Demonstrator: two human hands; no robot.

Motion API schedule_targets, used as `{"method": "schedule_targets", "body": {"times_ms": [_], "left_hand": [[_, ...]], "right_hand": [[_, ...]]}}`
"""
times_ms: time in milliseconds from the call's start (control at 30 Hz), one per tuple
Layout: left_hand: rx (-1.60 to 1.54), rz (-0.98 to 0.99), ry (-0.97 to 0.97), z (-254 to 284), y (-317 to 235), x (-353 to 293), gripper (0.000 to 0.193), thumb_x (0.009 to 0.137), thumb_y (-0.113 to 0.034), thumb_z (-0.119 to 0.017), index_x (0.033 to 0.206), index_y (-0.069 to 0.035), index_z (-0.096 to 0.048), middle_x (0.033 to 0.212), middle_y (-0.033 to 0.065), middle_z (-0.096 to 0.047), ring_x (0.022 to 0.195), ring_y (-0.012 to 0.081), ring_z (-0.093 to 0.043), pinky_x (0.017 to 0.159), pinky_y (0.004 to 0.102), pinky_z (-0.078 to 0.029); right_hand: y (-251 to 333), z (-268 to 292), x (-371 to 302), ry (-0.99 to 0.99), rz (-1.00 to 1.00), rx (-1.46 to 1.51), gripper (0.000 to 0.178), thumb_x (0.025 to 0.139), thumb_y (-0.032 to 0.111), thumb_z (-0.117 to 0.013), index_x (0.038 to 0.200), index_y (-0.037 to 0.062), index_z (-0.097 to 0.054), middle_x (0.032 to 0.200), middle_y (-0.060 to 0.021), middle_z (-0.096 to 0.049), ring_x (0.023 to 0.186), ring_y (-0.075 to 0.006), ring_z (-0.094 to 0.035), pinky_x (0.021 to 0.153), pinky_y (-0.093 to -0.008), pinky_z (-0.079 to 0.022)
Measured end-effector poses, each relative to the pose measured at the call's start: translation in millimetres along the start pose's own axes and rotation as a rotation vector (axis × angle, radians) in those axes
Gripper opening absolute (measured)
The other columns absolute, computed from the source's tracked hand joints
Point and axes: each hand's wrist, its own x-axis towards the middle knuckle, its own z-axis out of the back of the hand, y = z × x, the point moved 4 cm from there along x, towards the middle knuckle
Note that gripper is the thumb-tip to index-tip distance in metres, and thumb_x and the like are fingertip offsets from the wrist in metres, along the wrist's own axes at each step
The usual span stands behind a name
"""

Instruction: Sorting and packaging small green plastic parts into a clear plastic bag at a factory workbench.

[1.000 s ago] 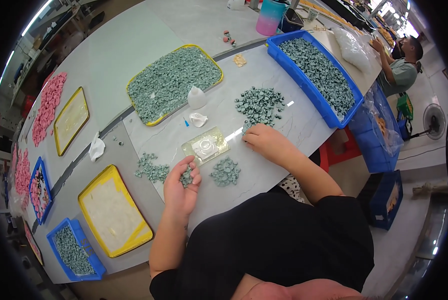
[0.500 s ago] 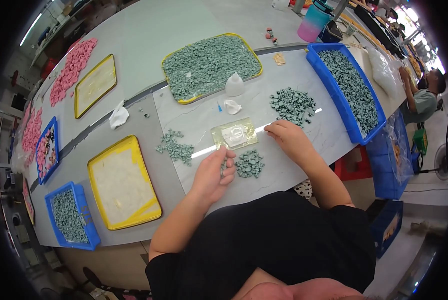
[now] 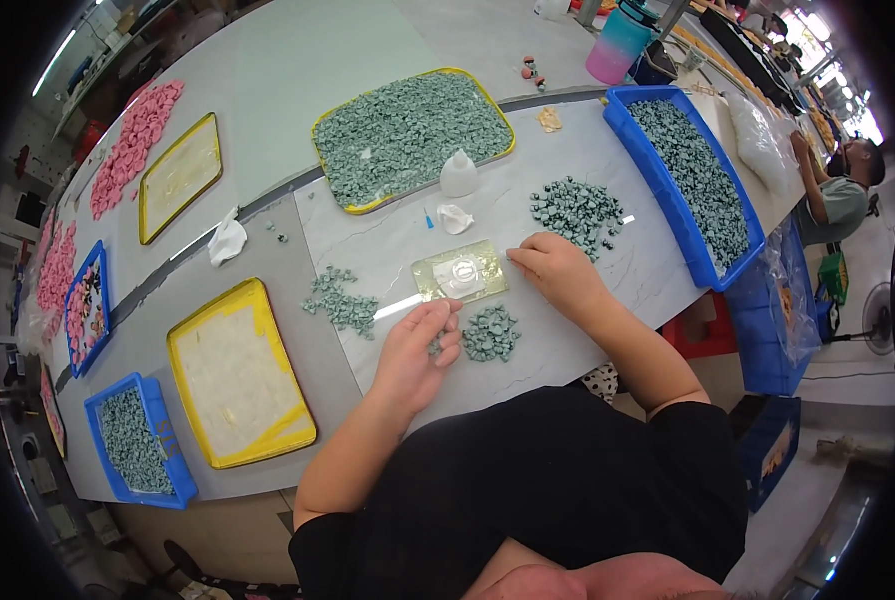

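My left hand (image 3: 416, 352) is closed, its thumb and forefinger pinched together at the near edge of a clear yellowish plate (image 3: 428, 285). A bit of green shows among its curled fingers, apparently a small green piece. Just off the plate's right edge, my right hand (image 3: 565, 277) pinches thumb and forefinger; whatever is between them is too small to make out. A white round-patterned patch (image 3: 464, 271) lies at the plate's middle. Close by are a near pile of small green pieces (image 3: 492, 334), a left pile (image 3: 342, 302) and a pile of darker green rounded pieces (image 3: 580, 215).
Beyond the plate stand a white squeeze bottle (image 3: 459, 176), a crumpled white tissue (image 3: 455, 219) and a blue needle tip (image 3: 430, 219). A yellow-rimmed tray (image 3: 353, 209) of green pieces is farther back. Blue bins flank the table (image 3: 613, 110), (image 3: 183, 478). A co-worker (image 3: 840, 205) sits at the right.
My right hand has moved left, nearer to the plate's edge. My left hand stays by the plate's near edge. The whole view has shifted slightly.
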Motion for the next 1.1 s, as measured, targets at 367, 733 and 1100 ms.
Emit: {"method": "schedule_targets", "body": {"times_ms": [367, 733, 1100], "left_hand": [[-0.003, -0.061, -0.160, -14, -3, 17, 0.026, 0.084, -0.004, -0.051, 0.107, 0.009, -0.052, 0.087, 0.0060, -0.051, 0.071, 0.0111, -0.045, 0.058, 0.0218, -0.038], [0.084, -0.031, -0.113, -1, 2, 30, 0.015, 0.086, -0.006, -0.055, 0.099, 0.001, -0.052, 0.088, 0.0085, -0.053, 0.068, 0.0104, -0.044, 0.053, 0.0208, -0.037], [0.098, 0.013, -0.056, 35, 0, 26, 0.014, 0.088, -0.013, -0.056, 0.092, -0.001, -0.051, 0.080, 0.0070, -0.051, 0.063, 0.0101, -0.042, 0.050, 0.0200, -0.035]], "right_hand": [[-26, -1, 0, -0.014, 0.168, -0.213, 0.023, 0.069, 0.004, -0.062, 0.091, -0.0004, -0.061, 0.080, -0.0091, -0.058, 0.075, -0.0244, -0.056, 0.065, -0.0335, -0.046], [8, -6, 14, -0.211, 0.468, -0.143, 0.030, 0.068, 0.007, -0.057, 0.098, 0.0023, -0.062, 0.084, -0.0049, -0.060, 0.068, -0.0183, -0.056, 0.059, -0.0299, -0.044], [22, -38, 21, -0.227, 0.486, -0.259, 0.034, 0.064, 0.011, -0.057, 0.098, 0.0097, -0.066, 0.083, 0.0014, -0.057, 0.072, -0.0146, -0.052, 0.064, -0.0269, -0.039]]}}
